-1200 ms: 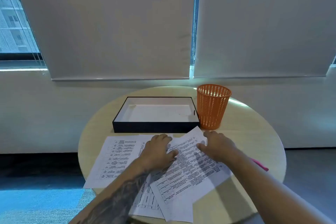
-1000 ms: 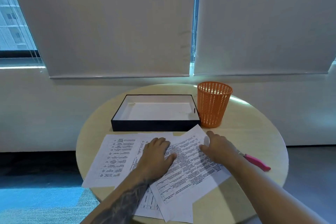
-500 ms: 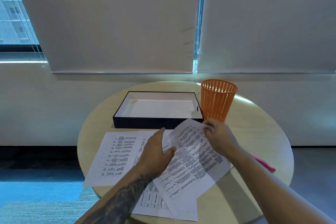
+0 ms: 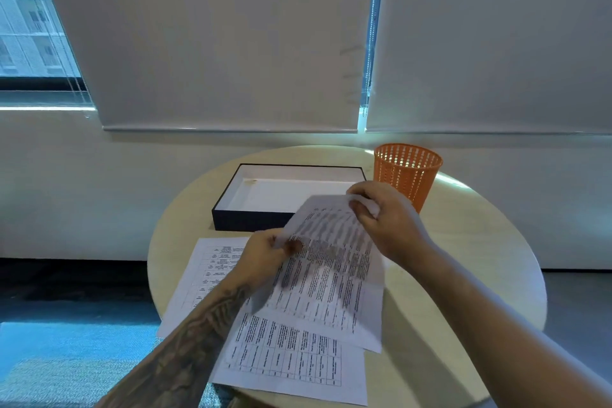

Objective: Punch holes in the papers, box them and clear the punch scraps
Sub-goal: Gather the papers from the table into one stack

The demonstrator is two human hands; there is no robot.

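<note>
- Currently left hand (image 4: 261, 258) is pinching the top sheet (image 4: 331, 278) at its left edge, right hand (image 4: 387, 219) is gripping its far corner, raised off the surface (image 4: 463, 258).
- Other papers (image 4: 288, 358) are lying flat beneath, open box (image 4: 248, 220) sitting just behind.

Dim, bluish daylight from window; lifted sheet (image 4: 328, 262) motion-blurred; wide-angle distortion.

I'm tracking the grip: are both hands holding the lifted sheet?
Yes, the left hand pinches the lifted sheet at its left edge while the right hand grips its top corner.
</note>
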